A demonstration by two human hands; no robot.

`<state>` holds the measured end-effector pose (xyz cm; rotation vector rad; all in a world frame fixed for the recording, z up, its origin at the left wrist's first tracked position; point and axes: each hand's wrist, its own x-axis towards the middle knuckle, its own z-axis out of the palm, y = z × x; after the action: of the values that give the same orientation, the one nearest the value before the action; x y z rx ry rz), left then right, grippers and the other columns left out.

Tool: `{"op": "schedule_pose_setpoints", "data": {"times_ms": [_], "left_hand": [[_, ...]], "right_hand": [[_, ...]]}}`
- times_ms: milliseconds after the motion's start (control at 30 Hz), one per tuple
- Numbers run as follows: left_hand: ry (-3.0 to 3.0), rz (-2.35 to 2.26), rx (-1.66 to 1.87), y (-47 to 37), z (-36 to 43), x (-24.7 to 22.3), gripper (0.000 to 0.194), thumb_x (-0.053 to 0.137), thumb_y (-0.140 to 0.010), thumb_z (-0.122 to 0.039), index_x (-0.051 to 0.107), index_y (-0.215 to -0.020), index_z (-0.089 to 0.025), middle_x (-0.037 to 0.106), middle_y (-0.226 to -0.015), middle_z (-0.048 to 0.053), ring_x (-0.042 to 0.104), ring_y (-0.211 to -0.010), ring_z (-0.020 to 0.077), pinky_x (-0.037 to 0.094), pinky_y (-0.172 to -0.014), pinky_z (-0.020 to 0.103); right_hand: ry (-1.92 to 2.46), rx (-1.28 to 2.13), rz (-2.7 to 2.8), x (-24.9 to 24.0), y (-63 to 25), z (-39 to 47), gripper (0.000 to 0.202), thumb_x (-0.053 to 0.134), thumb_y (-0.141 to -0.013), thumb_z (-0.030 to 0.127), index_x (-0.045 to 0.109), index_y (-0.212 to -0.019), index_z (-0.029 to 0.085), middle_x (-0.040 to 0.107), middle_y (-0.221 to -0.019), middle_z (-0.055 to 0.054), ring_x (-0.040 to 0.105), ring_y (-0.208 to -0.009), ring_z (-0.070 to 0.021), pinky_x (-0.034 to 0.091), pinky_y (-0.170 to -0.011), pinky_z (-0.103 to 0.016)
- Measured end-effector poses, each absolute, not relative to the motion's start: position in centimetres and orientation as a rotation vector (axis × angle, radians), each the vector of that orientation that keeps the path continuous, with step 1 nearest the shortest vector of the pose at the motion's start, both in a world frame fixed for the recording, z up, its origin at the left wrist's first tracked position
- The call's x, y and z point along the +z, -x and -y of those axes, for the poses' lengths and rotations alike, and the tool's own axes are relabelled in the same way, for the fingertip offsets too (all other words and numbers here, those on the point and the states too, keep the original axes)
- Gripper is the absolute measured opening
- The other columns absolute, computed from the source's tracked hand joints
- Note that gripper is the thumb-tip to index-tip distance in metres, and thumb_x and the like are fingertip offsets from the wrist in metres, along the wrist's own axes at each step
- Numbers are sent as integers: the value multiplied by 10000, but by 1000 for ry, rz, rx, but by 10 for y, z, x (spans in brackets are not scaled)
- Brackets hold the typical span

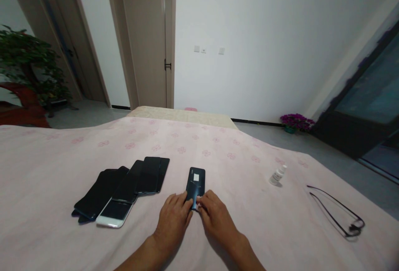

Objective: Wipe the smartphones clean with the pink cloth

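While phone (pixel 195 188) lies back side up on cloth (pixel 268 221) | left hand (pixel 174 213) + right hand (pixel 216 213): fingers curled at near end, can't tell if pinching | I'd guess light, stiff, slick; hold long edges

Head camera looks forward-down across pink cloth (pixel 249 204).

The left grip (pixel 173 216) and right grip (pixel 215 216) are bare, forearms (pixel 146 253) likewise uncovered.

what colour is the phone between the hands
Dark blue, nearly black at the top; the phone shows best in the head view.
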<state>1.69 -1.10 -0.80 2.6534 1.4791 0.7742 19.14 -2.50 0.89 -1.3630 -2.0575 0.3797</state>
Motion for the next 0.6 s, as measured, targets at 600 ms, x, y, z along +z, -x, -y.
{"op": "schedule_pose_setpoints", "data": {"times_ms": [600], "left_hand": [[-2803, -1512, 636, -19, 12, -17, 351, 590, -880, -78, 641, -1205, -200, 657, -1207, 104, 599, -1105, 252, 494, -962, 430]], "right_hand": [[1424, 327, 2079, 8, -197, 8, 193, 528, -866, 41, 655, -902, 183, 591, -944, -65, 568, -901, -195, 469, -794, -295]]}}
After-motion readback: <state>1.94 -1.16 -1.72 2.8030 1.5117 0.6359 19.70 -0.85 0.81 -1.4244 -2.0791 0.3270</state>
